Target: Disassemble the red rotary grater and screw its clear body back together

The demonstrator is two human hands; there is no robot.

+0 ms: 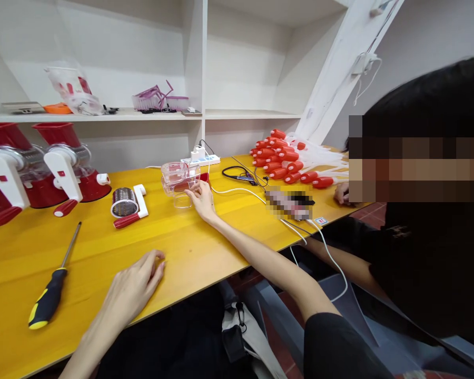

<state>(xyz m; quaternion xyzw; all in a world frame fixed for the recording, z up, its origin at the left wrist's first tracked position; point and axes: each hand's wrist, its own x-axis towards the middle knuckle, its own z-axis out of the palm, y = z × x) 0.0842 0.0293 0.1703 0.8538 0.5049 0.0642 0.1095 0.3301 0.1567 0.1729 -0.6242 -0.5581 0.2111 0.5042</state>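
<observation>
My right hand (202,201) reaches across the yellow table and grips the clear plastic grater housing (174,178) by its near right side. A red part (204,179) shows just behind the fingers, partly hidden. My left hand (136,281) rests near the front edge of the table, fingers loosely bent and apart, holding nothing. Between the housing and two assembled rotary graters lies a metal grater drum (125,202), beside a white crank (142,200) with a red handle. To the left of my left hand is a screwdriver (49,297) with a black and yellow handle.
Rotary graters (69,163) stand at the back left. A pile of red-capped white items (278,158) lies at the back right, near a power strip (205,160) and white cables (237,190). Another person (422,252) sits at right. Shelves (142,117) rise behind.
</observation>
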